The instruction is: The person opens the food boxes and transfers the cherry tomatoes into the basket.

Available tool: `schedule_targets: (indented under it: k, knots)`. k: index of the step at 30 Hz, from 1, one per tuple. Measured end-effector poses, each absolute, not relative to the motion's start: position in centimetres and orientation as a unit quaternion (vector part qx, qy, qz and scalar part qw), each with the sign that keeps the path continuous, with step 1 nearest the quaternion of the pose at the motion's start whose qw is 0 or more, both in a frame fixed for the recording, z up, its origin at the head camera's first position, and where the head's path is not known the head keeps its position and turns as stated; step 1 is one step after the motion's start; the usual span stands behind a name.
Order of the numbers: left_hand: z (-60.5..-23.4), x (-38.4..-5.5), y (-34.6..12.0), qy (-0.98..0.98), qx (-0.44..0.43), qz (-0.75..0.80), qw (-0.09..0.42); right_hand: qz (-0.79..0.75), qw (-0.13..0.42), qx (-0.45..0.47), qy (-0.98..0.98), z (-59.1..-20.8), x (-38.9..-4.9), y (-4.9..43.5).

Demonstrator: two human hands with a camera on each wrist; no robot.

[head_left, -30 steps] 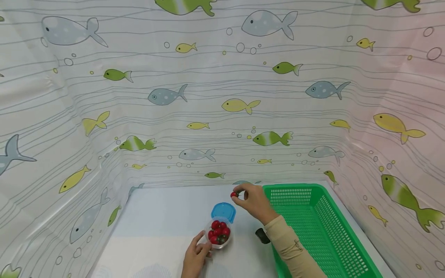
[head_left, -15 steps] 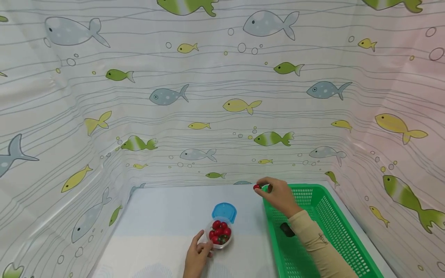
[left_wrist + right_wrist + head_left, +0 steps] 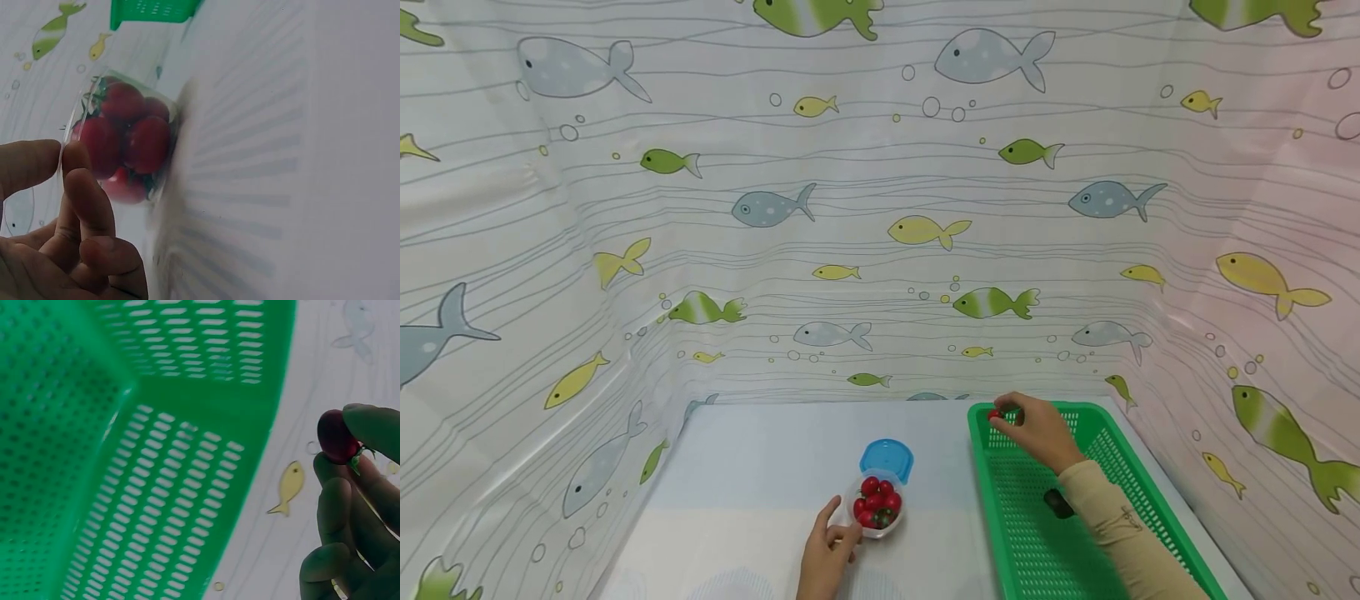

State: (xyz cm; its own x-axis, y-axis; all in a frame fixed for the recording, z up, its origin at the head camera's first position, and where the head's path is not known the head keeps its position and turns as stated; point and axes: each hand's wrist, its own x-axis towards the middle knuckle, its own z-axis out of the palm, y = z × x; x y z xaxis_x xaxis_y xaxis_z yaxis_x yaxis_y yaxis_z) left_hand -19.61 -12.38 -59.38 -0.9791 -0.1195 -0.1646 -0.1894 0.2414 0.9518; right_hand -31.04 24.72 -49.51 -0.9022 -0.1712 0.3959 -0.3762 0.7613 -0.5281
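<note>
R grip [image 3: 1037, 429], nearly closed, pinches cherry tomato [image 3: 336, 437] by basket [image 3: 990, 500], bench's [image 3: 760, 467] R edge; L grip [image 3: 830, 546] pinches tub [image 3: 875, 534]. I'd lower tomato b4 release.

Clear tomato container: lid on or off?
Off. In the head view, the tomatoes sit uncovered in the clear container, and the blue lid lies on the table just beyond it.

Green basket [image 3: 990, 492]: top open to a hand at its near left part. Its far left corner: blocked above by right hand [image 3: 1036, 429] with cherry tomato [image 3: 995, 414]; its right side, by sleeve [image 3: 1123, 521]. Just left of basket: strip of white table [image 3: 946, 508], passable. Farther left of basket, obstacles: clear tub [image 3: 874, 533], left hand [image 3: 829, 547], blue lid [image 3: 887, 457]. Behind basket: patterned wall [image 3: 1037, 258].
</note>
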Motion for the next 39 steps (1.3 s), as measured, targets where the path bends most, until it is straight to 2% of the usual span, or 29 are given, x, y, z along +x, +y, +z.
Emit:
schedule_targets:
  k: [9,18,26,35,39]
  knots:
    - [-59.7,-19.8,-12.4,0.786,-0.088,0.612,0.024,0.279,0.091,0.158,-0.943,-52.3,-31.9,26.5]
    - [-59.4,-19.8,-12.7,0.785,-0.083,0.613,0.026,0.263,0.057,0.157,-0.95,-55.4,-33.1,26.7]
    - [-59.2,-19.8,-12.6,0.784,-0.08,0.614,0.032,0.214,0.026,0.159,-0.964,-56.9,-32.9,27.1]
    - [-59.3,-19.8,-12.5,0.786,-0.076,0.613,0.024,0.232,0.017,0.135,-0.963,-56.6,-32.4,27.5]
    - [-59.4,-19.7,-12.5,0.786,-0.074,0.613,0.022,0.246,0.066,0.127,-0.959,-55.2,-32.4,27.4]
